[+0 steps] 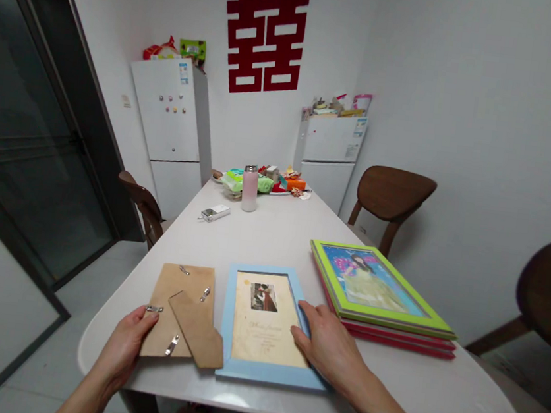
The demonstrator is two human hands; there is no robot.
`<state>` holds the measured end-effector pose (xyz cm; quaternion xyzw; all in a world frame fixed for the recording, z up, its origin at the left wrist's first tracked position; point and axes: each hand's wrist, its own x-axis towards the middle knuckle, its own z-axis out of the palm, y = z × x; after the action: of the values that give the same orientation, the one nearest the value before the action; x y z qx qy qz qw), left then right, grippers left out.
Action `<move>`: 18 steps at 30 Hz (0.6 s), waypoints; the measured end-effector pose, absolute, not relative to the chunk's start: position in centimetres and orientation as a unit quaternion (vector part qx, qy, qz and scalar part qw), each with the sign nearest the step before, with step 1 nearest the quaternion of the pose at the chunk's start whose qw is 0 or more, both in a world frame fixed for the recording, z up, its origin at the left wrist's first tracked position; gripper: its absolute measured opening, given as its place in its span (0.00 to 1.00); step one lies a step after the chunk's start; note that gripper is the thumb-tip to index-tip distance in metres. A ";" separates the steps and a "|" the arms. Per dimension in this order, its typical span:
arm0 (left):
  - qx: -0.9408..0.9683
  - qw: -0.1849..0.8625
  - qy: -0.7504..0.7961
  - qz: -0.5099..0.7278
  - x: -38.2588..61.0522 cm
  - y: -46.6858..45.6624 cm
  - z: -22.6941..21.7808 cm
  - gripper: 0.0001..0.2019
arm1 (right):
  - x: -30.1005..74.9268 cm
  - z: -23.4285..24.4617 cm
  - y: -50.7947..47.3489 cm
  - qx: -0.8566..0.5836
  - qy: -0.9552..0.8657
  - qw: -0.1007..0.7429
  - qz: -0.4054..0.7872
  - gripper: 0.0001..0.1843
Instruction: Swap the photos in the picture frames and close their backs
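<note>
My left hand (127,342) grips the left edge of a brown backing board (161,286), thumb on top near a metal clip. Several metal clips and a folded easel stand (196,330) show on the board's upper face. My right hand (325,338) is on the right side of a light blue picture frame (228,320), thumb and forefinger closed over its border. Inside the frame lies a cream sheet (251,336) with a small photo (264,297) and printed script. The stand's lower corner meets the frame's left edge. My right hand's other fingers are mostly hidden.
A stack of frames (380,288), green on top and red beneath, lies right of my right hand. Farther back on the white table (272,239) are a small white device (215,213), a pink bottle (249,190) and assorted packets (288,185). Wooden chairs (393,197) flank the table.
</note>
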<state>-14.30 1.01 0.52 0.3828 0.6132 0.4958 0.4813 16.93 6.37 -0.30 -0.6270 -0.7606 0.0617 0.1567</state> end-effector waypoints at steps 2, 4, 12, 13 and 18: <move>0.394 0.462 0.633 0.481 -15.0 1.1 0.5 0.12 | 16.8 -0.6 6.7 -0.637 -0.756 0.142 0.061 0.23; 0.405 0.433 0.651 0.474 -15.3 1.2 0.5 0.15 | 16.7 -0.6 7.0 -0.641 -0.751 0.144 0.066 0.24; 0.615 0.032 0.738 0.277 -13.2 1.5 0.5 0.25 | 16.9 1.5 6.6 -0.599 -0.602 0.334 0.409 0.32; 0.635 0.031 0.713 0.296 -11.8 1.4 0.6 0.25 | 16.9 2.0 6.3 -0.571 -0.555 0.359 0.487 0.34; 0.736 0.128 0.557 0.363 -2.3 0.5 1.3 0.27 | 16.2 4.1 5.0 -0.465 -0.434 0.435 0.637 0.41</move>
<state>-2.32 0.48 1.35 0.7363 0.5569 0.3626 0.1277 16.18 4.98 4.14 -0.4649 -0.4339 0.6375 0.4351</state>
